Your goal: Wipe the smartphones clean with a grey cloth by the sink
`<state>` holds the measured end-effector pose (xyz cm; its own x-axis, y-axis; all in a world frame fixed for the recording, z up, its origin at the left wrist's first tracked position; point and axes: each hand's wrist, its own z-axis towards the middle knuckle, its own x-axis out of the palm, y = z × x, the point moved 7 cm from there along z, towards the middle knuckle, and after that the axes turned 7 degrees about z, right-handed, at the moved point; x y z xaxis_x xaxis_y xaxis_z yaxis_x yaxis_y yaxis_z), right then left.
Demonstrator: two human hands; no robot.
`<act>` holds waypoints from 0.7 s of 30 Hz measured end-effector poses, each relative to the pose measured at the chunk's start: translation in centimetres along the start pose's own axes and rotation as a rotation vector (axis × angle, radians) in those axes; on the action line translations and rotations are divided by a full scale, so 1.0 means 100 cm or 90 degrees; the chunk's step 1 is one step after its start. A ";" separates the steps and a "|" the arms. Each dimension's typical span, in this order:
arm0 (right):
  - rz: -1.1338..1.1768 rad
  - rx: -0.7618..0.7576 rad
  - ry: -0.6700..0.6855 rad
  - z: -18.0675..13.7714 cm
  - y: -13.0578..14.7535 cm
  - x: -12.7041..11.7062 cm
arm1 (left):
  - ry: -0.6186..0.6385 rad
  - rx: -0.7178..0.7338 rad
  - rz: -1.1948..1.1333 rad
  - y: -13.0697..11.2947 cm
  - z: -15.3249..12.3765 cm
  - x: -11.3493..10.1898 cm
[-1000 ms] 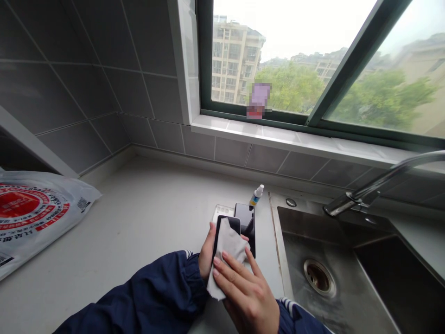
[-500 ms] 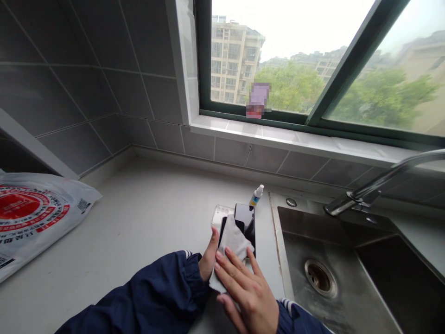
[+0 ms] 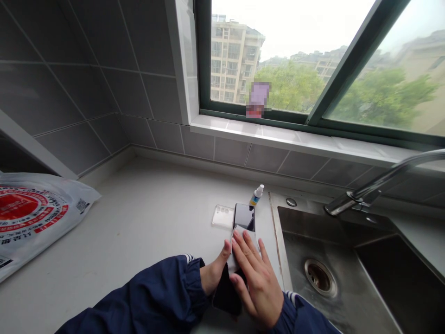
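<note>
My left hand (image 3: 212, 274) holds a dark phone (image 3: 226, 293) from its left side, thumb up along the edge; its other fingers are hidden underneath. My right hand (image 3: 256, 277) lies with outstretched fingers over a light grey cloth (image 3: 235, 264), pressing it onto the upper part of that phone. Just beyond, a second dark, glossy phone (image 3: 244, 215) rests on the counter, its near end covered by the cloth and hand. To its left is a clear phone case (image 3: 223, 217). A small white spray bottle (image 3: 256, 195) with a blue and yellow label stands behind them.
A white plastic bag (image 3: 45, 208) with red print lies on the counter (image 3: 149, 199) at left. At right, the steel sink (image 3: 299, 260) and its chrome faucet (image 3: 368, 190) border the work spot. Behind runs a tiled wall below a window sill (image 3: 278, 137).
My right hand has slid the cloth up along the phone, uncovering its lower part. My left hand and the held phone have shifted right and nearer, so the clear case shows more fully.
</note>
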<state>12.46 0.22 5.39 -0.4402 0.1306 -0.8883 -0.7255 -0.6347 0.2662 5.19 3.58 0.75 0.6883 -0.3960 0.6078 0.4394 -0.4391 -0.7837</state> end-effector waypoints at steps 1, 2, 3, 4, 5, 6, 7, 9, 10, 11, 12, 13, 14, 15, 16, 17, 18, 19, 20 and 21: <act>0.006 0.002 -0.005 -0.001 -0.001 0.000 | -0.019 0.009 0.021 -0.002 0.000 -0.001; 0.013 0.002 -0.007 -0.001 -0.001 0.000 | -0.025 0.010 0.027 -0.004 0.000 -0.001; 0.019 0.000 -0.005 -0.001 -0.001 0.000 | -0.017 0.001 0.015 -0.004 -0.001 0.002; 0.025 -0.006 -0.001 -0.001 0.000 0.000 | -0.001 -0.015 -0.014 -0.004 -0.001 0.004; 0.030 -0.019 0.004 -0.001 0.002 0.000 | 0.010 -0.035 -0.053 -0.002 -0.001 0.006; 0.034 -0.037 0.011 -0.001 0.005 -0.001 | 0.011 -0.056 -0.097 -0.001 -0.001 0.007; 0.036 -0.058 0.020 -0.001 0.008 -0.002 | 0.004 -0.075 -0.139 0.000 -0.001 0.007; 0.036 -0.105 0.041 0.000 0.017 -0.004 | -0.030 -0.107 -0.203 0.003 -0.001 0.004; 0.034 -0.125 0.052 0.000 0.022 -0.006 | -0.046 -0.120 -0.223 0.004 -0.001 0.002; 0.031 -0.142 0.062 0.000 0.026 -0.007 | -0.060 -0.131 -0.240 0.005 0.000 0.001; 0.028 -0.153 0.069 0.001 0.029 -0.008 | -0.075 -0.137 -0.252 0.006 0.000 -0.001; 0.027 -0.162 0.071 0.001 0.032 -0.009 | -0.095 -0.136 -0.257 0.005 0.001 -0.003; 0.028 -0.167 0.071 0.002 0.034 -0.010 | -0.117 -0.127 -0.255 0.004 0.002 -0.005; 0.032 -0.173 0.070 0.003 0.036 -0.011 | -0.138 -0.112 -0.246 0.001 0.002 -0.008; 0.039 -0.176 0.064 0.003 0.037 -0.012 | -0.156 -0.095 -0.233 -0.002 0.003 -0.009; 0.048 -0.178 0.056 0.003 0.038 -0.013 | -0.167 -0.082 -0.221 -0.006 0.004 -0.010; 0.056 -0.181 0.049 0.003 0.039 -0.014 | -0.172 -0.075 -0.213 -0.009 0.004 -0.011; 0.062 -0.183 0.042 0.003 0.039 -0.015 | -0.172 -0.072 -0.211 -0.012 0.005 -0.012; 0.068 -0.185 0.033 0.002 0.038 -0.015 | -0.171 -0.074 -0.214 -0.014 0.006 -0.014; 0.073 -0.187 0.024 0.001 0.038 -0.016 | -0.168 -0.075 -0.219 -0.016 0.007 -0.015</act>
<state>10.39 -2.30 7.84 -0.4871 0.0208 -0.8731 -0.4861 -0.8370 0.2513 3.82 5.46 1.03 0.6442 0.0009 0.7648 0.6100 -0.6039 -0.5131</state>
